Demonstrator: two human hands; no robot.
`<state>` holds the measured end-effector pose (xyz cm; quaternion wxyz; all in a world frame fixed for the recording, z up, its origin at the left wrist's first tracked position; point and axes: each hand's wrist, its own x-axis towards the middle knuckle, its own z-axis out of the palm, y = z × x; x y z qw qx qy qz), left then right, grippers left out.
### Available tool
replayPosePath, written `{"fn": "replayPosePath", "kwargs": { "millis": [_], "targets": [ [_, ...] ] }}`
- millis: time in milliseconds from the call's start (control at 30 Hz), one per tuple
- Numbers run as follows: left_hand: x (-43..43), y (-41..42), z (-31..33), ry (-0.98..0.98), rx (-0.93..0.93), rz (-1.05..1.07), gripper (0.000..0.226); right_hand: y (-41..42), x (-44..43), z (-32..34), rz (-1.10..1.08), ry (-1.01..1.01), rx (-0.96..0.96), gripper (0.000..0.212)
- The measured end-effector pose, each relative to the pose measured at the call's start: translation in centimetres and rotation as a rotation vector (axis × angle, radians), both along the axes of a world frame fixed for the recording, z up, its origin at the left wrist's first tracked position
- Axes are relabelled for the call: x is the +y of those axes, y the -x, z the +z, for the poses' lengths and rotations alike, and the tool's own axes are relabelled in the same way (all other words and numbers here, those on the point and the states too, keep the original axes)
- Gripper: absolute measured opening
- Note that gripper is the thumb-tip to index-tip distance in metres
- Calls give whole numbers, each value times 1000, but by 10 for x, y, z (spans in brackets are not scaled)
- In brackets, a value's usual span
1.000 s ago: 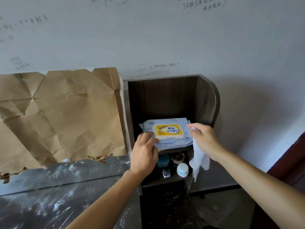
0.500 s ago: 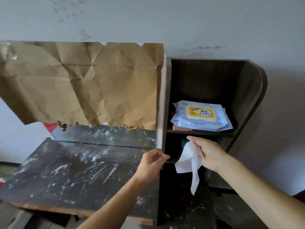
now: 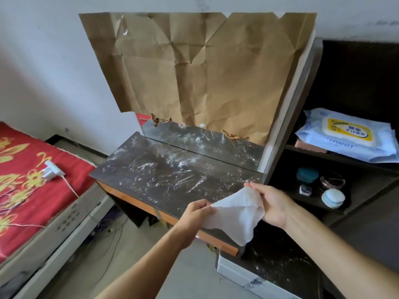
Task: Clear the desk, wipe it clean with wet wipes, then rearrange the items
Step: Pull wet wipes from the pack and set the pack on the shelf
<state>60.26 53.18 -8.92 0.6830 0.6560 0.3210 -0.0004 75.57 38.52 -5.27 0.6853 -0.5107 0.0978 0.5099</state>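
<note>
A white wet wipe [image 3: 236, 214] is stretched between both hands above the front right corner of the dark desk top [image 3: 164, 175], which is covered in white dust. My left hand [image 3: 195, 214] pinches the wipe's left corner. My right hand [image 3: 273, 203] pinches its right edge, and the lower part of the wipe hangs loose. The blue wet wipe pack [image 3: 347, 134] with a yellow lid lies on the upper shelf of the dark cabinet at the right.
Crumpled brown paper [image 3: 205, 67] covers the mirror behind the desk. The lower shelf holds a teal box [image 3: 306, 174], a glass dish [image 3: 332, 182] and a white round jar [image 3: 332, 198]. A red bed [image 3: 26, 169] with a white charger [image 3: 50, 170] stands left. A white box [image 3: 254, 277] sits below.
My view swung left from the shelf to the desk. My left hand left the wipe pack and took hold of the wipe, which both hands now spread over the desk.
</note>
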Motion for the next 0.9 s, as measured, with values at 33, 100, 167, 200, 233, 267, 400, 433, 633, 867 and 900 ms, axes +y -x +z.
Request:
{"fn": "replayPosePath", "kwargs": {
  "millis": [33,100,167,200,233,267,400,433,633,867,900],
  "targets": [
    [11,7,2,42,-13,72,13,5,7,0,70,-14,-3,18],
    [39,21,6,96,-21,185,14,14,24,-7,180,-78,-16,39],
    [69,35,8,116,-22,246,14,25,49,-16,242,-50,-90,65],
    [85,43,9,112,-27,262,12,35,65,-20,293,7,-181,69],
    [101,52,10,101,-39,275,12,46,83,-25,349,77,-292,69],
    [118,60,11,82,-39,293,16,59,102,-28,386,137,-397,63],
    [187,93,14,15,-6,359,24,95,185,-48,391,207,-518,10],
    [204,102,15,0,3,368,22,102,204,-52,373,204,-467,13],
    [273,142,10,47,76,412,35,143,290,-69,337,127,-105,37],
    [345,145,-8,227,156,486,44,145,356,-101,422,230,-265,32],
    [355,142,-10,259,164,483,46,141,368,-106,377,246,-225,36]
  ]
}}
